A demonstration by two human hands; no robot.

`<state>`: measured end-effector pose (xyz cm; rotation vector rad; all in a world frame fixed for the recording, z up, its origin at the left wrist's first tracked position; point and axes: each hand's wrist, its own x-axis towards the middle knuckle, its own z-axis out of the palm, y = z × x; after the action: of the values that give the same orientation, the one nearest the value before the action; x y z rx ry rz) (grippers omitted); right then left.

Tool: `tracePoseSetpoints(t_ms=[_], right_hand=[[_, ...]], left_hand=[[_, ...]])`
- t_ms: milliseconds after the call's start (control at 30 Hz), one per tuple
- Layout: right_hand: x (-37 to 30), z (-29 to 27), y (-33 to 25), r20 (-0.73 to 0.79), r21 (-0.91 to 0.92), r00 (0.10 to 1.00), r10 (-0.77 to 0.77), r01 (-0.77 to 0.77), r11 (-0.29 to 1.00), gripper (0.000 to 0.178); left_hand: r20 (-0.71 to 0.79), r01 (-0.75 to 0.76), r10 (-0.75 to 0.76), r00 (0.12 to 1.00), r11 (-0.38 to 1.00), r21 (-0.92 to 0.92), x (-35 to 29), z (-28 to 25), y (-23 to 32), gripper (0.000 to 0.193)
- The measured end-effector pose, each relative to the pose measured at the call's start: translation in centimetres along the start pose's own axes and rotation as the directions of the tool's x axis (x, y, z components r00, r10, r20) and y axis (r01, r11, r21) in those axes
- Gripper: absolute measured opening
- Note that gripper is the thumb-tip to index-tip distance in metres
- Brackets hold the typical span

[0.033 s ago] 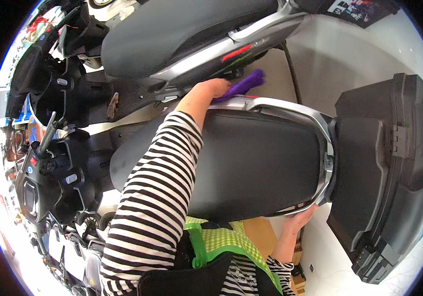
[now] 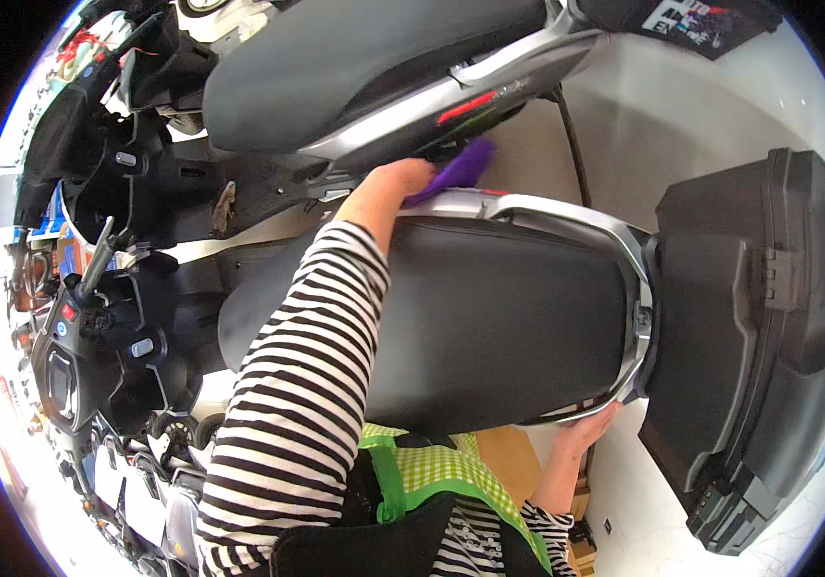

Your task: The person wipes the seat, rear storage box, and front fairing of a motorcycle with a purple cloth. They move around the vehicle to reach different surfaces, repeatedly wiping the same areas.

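In the head view, the person leans over a near scooter (image 2: 432,317), whose long black seat (image 2: 509,327) lies across the middle. The left arm, in a black-and-white striped sleeve (image 2: 302,375), crosses the front part of the seat. At its far side the left hand (image 2: 401,178) grips a purple cloth (image 2: 464,168), the fingers closed on it with their tips hidden. The cloth lies along the far edge of the scooter, by the silver side trim (image 2: 465,200), in the gap facing a second scooter (image 2: 374,82) with a red side light (image 2: 467,108).

The right hand (image 2: 586,430) rests at the near rear edge, against the lower side of the silver grab rail (image 2: 590,219); its fingertips are partly hidden, so whether they curl around the rail cannot be told. Just behind the rail stands a large black top case (image 2: 701,317). A green checked apron (image 2: 446,469) shows at the bottom. To the left is the near scooter's handlebar (image 2: 66,365); a small brown object (image 2: 225,209) lies on the second scooter's footboard (image 2: 263,197).
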<state>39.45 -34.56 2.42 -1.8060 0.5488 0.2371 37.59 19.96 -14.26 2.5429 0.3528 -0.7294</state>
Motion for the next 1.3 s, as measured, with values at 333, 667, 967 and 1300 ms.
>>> tracePoseSetpoints(t_ms=[333, 667, 967, 1300], right_hand=[[1.8, -1.1, 2.4, 0.042, 0.113, 0.999, -0.021, 0.016, 0.993, 0.061], [3.9, -1.8, 3.6, 0.104, -0.217, 0.986, -0.131, 0.151, 0.964, 0.081], [3.4, -2.7, 6.1, 0.379, 0.143, 0.906, -0.186, 0.141, 0.98, 0.05], [-13.8, -9.5, -1.8, 0.602, 0.75, 0.786, -0.143, -0.494, 0.44, 0.042]], left_hand=[[-0.219, 0.272, -0.324, 0.92, 0.933, -0.237, -13.1, 0.3, -1.5, 0.034], [-0.62, -0.098, -0.175, 0.765, 0.92, -0.38, -21.8, -3.3, 20.6, 0.032], [-0.341, -0.595, 0.492, 0.801, 0.594, -0.541, -23.2, 2.2, 39.2, 0.037], [-0.162, -0.69, 0.677, 0.718, 0.663, -0.291, -28.2, 3.7, 38.4, 0.05]])
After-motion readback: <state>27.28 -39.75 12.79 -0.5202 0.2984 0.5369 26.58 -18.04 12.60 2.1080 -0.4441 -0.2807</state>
